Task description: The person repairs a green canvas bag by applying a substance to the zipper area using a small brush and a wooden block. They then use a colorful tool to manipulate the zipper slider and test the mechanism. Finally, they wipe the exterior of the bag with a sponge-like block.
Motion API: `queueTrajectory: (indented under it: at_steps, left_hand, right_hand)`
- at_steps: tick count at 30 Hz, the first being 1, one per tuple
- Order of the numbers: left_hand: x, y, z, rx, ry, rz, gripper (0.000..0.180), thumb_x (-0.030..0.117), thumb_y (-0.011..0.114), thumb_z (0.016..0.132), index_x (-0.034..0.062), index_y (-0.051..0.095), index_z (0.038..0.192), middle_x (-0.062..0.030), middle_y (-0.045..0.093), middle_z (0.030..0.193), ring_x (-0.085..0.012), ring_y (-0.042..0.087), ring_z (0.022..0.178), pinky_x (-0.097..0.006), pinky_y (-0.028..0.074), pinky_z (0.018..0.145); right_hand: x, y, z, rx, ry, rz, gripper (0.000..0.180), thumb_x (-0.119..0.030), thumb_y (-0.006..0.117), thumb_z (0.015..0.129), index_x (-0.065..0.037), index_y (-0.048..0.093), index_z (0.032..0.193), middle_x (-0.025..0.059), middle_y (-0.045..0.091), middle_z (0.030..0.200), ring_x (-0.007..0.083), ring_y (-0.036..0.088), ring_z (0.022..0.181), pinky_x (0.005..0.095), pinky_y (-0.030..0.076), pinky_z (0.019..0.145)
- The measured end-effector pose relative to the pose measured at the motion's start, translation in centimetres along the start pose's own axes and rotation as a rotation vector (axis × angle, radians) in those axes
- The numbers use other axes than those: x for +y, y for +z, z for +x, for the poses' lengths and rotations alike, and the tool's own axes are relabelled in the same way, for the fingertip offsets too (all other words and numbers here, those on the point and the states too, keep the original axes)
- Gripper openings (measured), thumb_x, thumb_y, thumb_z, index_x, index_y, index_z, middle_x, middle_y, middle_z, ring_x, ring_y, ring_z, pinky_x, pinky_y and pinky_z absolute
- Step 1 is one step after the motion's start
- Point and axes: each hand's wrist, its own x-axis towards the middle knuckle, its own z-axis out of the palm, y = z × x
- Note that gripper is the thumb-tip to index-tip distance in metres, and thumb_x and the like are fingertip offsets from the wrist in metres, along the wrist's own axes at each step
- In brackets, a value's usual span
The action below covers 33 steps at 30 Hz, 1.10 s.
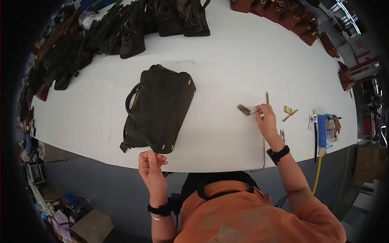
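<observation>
A dark green-black bag (162, 107) lies on its side on the white table, with a loop handle on its left and small light tabs at its corners. My left hand (152, 165) is at the bag's near corner, thumb and forefinger pressed together; what they pinch, if anything, is too small to make out. My right hand (265, 123) is at right of centre, its fingertips closed on a thin dark needle-like piece (252, 114). Just left of those fingertips lies a small olive-brown block (244, 109). A pencil-like stick (267, 98) lies just beyond the hand.
Right of my right hand lie a small yellow piece (288, 109), a short brush-like tool (290, 115), a long dark brush (315, 135) and a blue tray (323, 131) of small tools. Dark bags (133, 38) line the far left; brown bags (289, 16) stand far right.
</observation>
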Motion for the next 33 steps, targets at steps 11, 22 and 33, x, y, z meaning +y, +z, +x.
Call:
queueTrajectory:
  at_steps: [11,22,33]
  left_hand:
    - [0.9,-5.2,1.3,-0.233,-0.214,-0.407,0.01,0.018,0.054,0.099,0.0093,0.052,0.094,-0.0007,0.055,0.088,-0.0129,0.055,0.087,-0.033,0.046,0.087]
    - [0.2,-4.3,1.4,-0.437,-0.282,-0.41,0.01,0.019,0.055,0.098,0.0099,0.053,0.094,-0.002,0.059,0.088,-0.0143,0.057,0.087,-0.038,0.044,0.092]
    - [0.5,-6.3,-0.2,-0.297,-0.175,-0.377,0.008,0.017,0.053,0.099,0.0096,0.051,0.097,-0.0026,0.057,0.089,-0.0131,0.056,0.087,-0.034,0.046,0.091]
  right_hand:
    - [5.3,-4.4,-3.5,0.304,0.244,-0.111,0.017,0.0,0.06,0.084,-0.001,0.065,0.1,0.0117,0.065,0.095,0.0196,0.064,0.076,0.0306,0.052,0.069]
    - [4.6,-2.8,-6.3,0.103,0.165,-0.295,0.025,-0.005,0.066,0.079,0.0,0.063,0.103,0.0145,0.064,0.091,0.0257,0.064,0.076,0.0352,0.052,0.07]
    - [6.9,-3.4,-4.8,0.294,0.232,-0.516,0.026,-0.003,0.064,0.079,-0.002,0.061,0.104,0.0156,0.061,0.091,0.03,0.062,0.081,0.0387,0.051,0.074]
